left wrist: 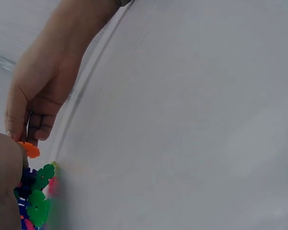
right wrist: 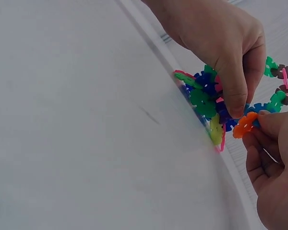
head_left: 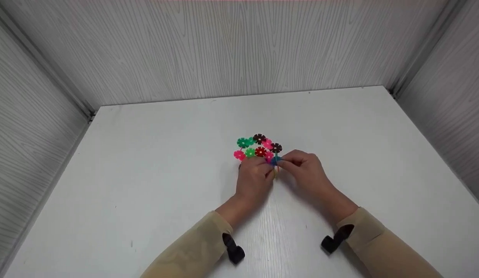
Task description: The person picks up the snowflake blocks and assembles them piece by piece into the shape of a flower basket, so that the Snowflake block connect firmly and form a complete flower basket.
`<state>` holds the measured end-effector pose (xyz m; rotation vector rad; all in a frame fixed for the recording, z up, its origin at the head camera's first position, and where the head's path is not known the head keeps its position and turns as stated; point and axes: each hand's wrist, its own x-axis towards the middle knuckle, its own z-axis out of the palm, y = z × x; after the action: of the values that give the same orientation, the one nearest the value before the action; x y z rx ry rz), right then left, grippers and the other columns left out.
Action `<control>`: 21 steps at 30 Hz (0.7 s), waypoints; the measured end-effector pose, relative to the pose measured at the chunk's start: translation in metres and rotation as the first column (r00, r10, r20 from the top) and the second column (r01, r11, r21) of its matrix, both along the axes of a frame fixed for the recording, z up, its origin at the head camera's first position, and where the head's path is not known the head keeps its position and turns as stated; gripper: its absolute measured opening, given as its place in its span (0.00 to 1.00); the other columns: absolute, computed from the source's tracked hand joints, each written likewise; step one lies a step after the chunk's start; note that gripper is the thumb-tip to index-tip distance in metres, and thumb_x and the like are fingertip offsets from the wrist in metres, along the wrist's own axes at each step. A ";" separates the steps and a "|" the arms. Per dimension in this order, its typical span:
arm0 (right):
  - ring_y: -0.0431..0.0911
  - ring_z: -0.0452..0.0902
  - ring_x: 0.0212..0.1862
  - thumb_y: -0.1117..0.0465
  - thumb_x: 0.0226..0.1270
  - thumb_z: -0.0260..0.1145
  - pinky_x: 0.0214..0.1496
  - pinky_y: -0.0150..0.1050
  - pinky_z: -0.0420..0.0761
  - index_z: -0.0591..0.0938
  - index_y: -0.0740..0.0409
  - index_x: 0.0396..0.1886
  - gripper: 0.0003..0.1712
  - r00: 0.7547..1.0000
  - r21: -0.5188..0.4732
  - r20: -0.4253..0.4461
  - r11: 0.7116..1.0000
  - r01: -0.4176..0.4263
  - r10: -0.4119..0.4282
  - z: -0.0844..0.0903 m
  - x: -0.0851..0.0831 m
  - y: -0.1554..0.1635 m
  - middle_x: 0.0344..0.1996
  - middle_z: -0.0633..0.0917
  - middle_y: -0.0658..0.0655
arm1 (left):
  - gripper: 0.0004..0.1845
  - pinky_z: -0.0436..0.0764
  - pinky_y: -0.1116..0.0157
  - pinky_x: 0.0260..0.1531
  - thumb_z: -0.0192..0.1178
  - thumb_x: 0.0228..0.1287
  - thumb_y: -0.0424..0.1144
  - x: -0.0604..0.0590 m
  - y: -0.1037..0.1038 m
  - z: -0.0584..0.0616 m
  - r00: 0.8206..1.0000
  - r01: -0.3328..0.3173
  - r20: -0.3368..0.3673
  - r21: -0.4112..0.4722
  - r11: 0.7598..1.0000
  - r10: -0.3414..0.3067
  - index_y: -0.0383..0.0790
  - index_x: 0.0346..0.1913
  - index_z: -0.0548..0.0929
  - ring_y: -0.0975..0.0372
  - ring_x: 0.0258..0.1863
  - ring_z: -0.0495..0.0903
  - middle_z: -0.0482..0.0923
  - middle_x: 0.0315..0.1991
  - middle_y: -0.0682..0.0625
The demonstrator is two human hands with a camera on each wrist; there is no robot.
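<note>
A small structure of flower-shaped interlocking discs (head_left: 260,151) in green, pink, brown, red and blue stands on the table between the two hands. My left hand (head_left: 254,179) grips its near side, covering part of it. In the right wrist view the left thumb (right wrist: 233,96) presses on dark blue discs. At the structure's right side my right hand (head_left: 307,170) pinches a blue disc (right wrist: 256,122) between thumb and fingertips. An orange disc (right wrist: 244,126) joins that blue one, close to the left thumb. A yellow disc (right wrist: 216,129) and green discs (right wrist: 201,103) show below the left hand.
The structure sits around the middle of a white table (head_left: 166,173). Pale wood-grain panels close in the back (head_left: 239,50), the left and the right. Black straps (head_left: 233,249) hang from both sleeve cuffs.
</note>
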<state>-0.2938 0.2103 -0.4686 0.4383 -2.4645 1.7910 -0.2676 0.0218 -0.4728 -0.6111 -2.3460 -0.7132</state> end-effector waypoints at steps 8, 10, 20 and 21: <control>0.51 0.83 0.48 0.54 0.75 0.72 0.49 0.36 0.86 0.93 0.48 0.48 0.08 0.998 0.000 0.058 1.000 -0.020 0.020 -0.003 -0.002 0.000 0.44 0.91 0.51 | 0.16 0.82 0.61 0.57 0.81 0.60 0.41 0.013 -0.015 0.008 1.000 0.017 0.014 -0.128 0.992 -0.015 0.39 0.49 0.92 0.56 0.49 0.84 0.88 0.44 0.49; 0.54 0.84 0.49 0.54 0.76 0.72 0.50 0.38 0.87 0.93 0.48 0.50 0.09 0.997 -0.018 0.068 1.000 -0.025 0.026 -0.003 -0.005 -0.001 0.44 0.91 0.52 | 0.18 0.82 0.59 0.57 0.82 0.58 0.42 0.017 -0.023 0.011 1.000 0.005 0.004 -0.164 0.986 -0.005 0.41 0.51 0.92 0.56 0.52 0.83 0.88 0.45 0.49; 0.58 0.83 0.51 0.58 0.81 0.65 0.51 0.44 0.88 0.88 0.60 0.58 0.15 0.993 -0.027 0.118 1.000 0.000 0.004 -0.002 -0.021 -0.005 0.50 0.89 0.60 | 0.14 0.82 0.61 0.44 0.81 0.58 0.40 0.013 -0.032 0.004 0.999 0.001 -0.033 -0.188 0.982 -0.008 0.47 0.48 0.95 0.58 0.44 0.86 0.90 0.39 0.52; 0.58 0.83 0.51 0.58 0.82 0.65 0.51 0.43 0.87 0.88 0.61 0.59 0.16 0.993 -0.028 0.122 1.000 0.002 0.002 -0.003 -0.022 -0.005 0.51 0.89 0.60 | 0.14 0.82 0.61 0.44 0.81 0.59 0.40 0.012 -0.032 0.004 1.000 0.010 -0.020 -0.178 0.984 -0.014 0.47 0.48 0.95 0.58 0.45 0.86 0.90 0.40 0.52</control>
<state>-0.3153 0.2051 -0.4714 0.3368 -2.5142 1.9038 -0.2551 -0.0101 -0.4688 -0.7066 -2.4048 -0.5031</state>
